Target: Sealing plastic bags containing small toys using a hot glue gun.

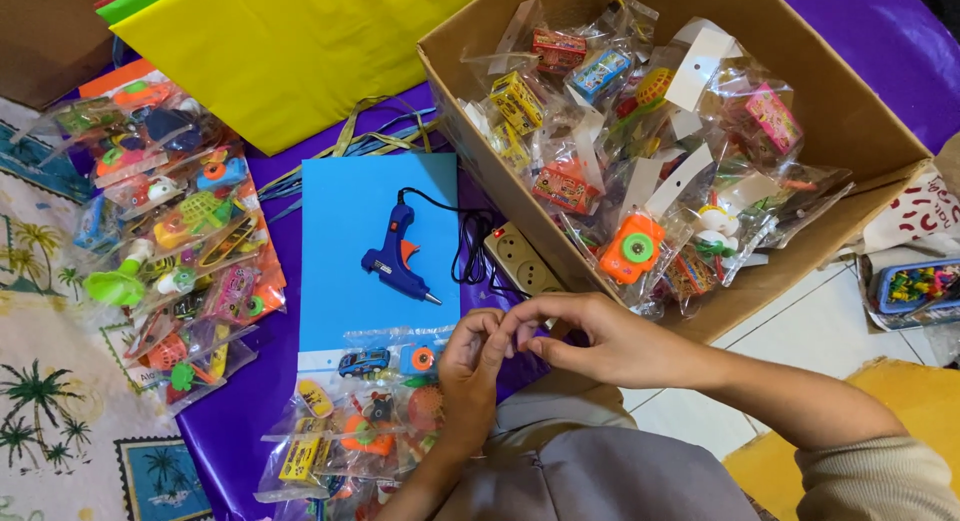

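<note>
My left hand [468, 373] and my right hand [590, 339] meet at the fingertips just below a blue sheet [350, 281]. The fingers pinch together over clear plastic toy packets [360, 411] lying on the sheet's lower edge. Whether anything small is held between the fingers is hidden. A blue glue gun [398, 253] with an orange trigger lies on the sheet, its black cord running to a beige power strip [522, 261]. The nearest packets hold a little car and orange toys.
An open cardboard box [850, 111] full of bagged small toys stands at the right. A second heap of toy packets [170, 231] lies at the left on purple foil [240, 411]. Yellow and green paper sheets [290, 51] lie at the top. White floor tiles show at the lower right.
</note>
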